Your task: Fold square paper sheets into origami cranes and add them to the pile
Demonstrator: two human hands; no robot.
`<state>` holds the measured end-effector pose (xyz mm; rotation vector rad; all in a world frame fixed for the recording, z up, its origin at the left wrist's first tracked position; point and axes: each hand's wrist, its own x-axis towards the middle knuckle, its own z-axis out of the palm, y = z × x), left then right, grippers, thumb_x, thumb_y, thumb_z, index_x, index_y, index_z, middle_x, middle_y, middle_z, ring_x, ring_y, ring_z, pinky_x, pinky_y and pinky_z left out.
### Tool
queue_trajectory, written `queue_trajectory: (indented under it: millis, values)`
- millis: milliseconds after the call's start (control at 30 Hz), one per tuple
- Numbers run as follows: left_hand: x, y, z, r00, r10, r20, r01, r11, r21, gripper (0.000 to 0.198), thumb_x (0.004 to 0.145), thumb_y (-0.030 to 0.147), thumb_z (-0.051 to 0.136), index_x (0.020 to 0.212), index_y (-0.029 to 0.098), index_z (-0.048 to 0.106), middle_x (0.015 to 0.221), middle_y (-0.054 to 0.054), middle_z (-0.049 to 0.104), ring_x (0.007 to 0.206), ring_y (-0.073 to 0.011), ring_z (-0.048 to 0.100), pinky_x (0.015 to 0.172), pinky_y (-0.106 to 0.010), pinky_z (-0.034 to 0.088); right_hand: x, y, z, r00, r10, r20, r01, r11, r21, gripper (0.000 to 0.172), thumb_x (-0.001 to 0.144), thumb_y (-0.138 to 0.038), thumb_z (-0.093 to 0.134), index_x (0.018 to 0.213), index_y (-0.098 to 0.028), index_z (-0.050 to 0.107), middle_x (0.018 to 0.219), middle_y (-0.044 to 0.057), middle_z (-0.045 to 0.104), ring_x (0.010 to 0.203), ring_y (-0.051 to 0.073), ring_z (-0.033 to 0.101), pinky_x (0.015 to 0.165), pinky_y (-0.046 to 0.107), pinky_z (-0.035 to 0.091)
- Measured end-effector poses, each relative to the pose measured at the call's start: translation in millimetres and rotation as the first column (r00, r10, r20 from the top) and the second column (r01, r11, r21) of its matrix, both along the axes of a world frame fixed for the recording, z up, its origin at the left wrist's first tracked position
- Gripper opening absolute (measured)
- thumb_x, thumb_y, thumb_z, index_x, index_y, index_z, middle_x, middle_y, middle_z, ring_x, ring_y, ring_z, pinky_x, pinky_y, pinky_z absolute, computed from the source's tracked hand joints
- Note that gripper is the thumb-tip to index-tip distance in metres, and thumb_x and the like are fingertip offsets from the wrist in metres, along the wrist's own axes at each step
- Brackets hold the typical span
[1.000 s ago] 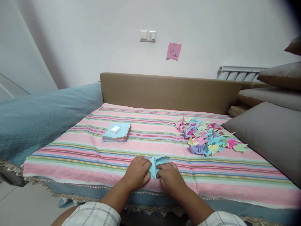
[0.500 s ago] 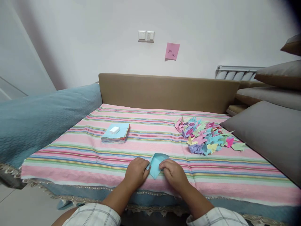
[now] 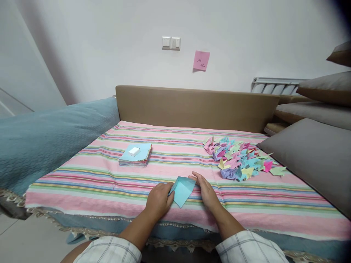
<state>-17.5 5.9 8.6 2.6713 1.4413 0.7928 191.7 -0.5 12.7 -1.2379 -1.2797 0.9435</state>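
Observation:
Near the front of the striped cloth is a folded light-blue origami paper (image 3: 182, 191), kite-like in outline with its lower corner pointing toward me. My left hand (image 3: 159, 200) pinches its left edge between thumb and fingers. At the paper's upper right corner is my right hand (image 3: 206, 193), fingers stretched out and the tips close to the edge; whether they touch it I cannot tell. A pile of folded paper cranes (image 3: 238, 159) in many colours lies to the right, beyond my right hand.
A stack of square paper sheets (image 3: 134, 160) with a small white block (image 3: 134, 151) on top sits at the left. Grey cushions (image 3: 309, 153) are piled at the right. Behind the striped cloth (image 3: 175, 146) rises a brown backrest (image 3: 197, 108); a blue-covered armrest (image 3: 60, 131) borders the left.
My right hand has let go of the paper's right side, moved slightly up and right, and its fingers have straightened. My left hand keeps its hold.

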Motion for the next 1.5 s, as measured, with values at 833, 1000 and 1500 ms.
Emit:
queue_trajectory:
  millis: [833,1000,1500]
  values:
    - [0.0,0.2,-0.9,1.000,-0.015,0.025,0.015,1.000,-0.003,0.030,0.088,0.028,0.043,0.114,0.020,0.056,0.093,-0.006,0.068,0.086,-0.0226,0.060,0.074,-0.035,0.046,-6.6,-2.1,-2.2,0.972,0.169,0.164,-0.171,0.985,-0.005,0.068,0.087,-0.067,0.020,0.123,-0.022,0.055,0.103,0.009,0.070,0.103,0.024,0.061,0.103,0.049,0.031]
    - [0.0,0.4,-2.1,0.998,-0.031,0.046,0.031,1.000,0.004,0.030,0.087,0.028,0.045,0.114,0.020,0.056,0.095,-0.007,0.068,0.088,-0.0227,0.061,0.077,-0.036,0.046,-9.4,-5.8,5.0,0.936,0.183,0.300,-0.178,0.983,-0.044,0.063,0.090,-0.061,0.016,0.125,-0.023,0.052,0.107,0.007,0.068,0.110,0.025,0.056,0.107,0.053,0.021]
    - [-1.7,1.5,-7.8,0.998,-0.059,0.014,0.060,0.998,-0.029,0.039,0.076,0.013,0.049,0.114,0.018,0.058,0.093,-0.007,0.065,0.088,-0.0227,0.056,0.079,-0.037,0.044,-8.8,-6.3,-1.4,0.841,0.196,0.504,-0.214,0.977,-0.024,0.049,0.092,-0.047,0.022,0.126,-0.028,0.051,0.123,0.004,0.060,0.118,0.023,0.048,0.105,0.049,0.022]
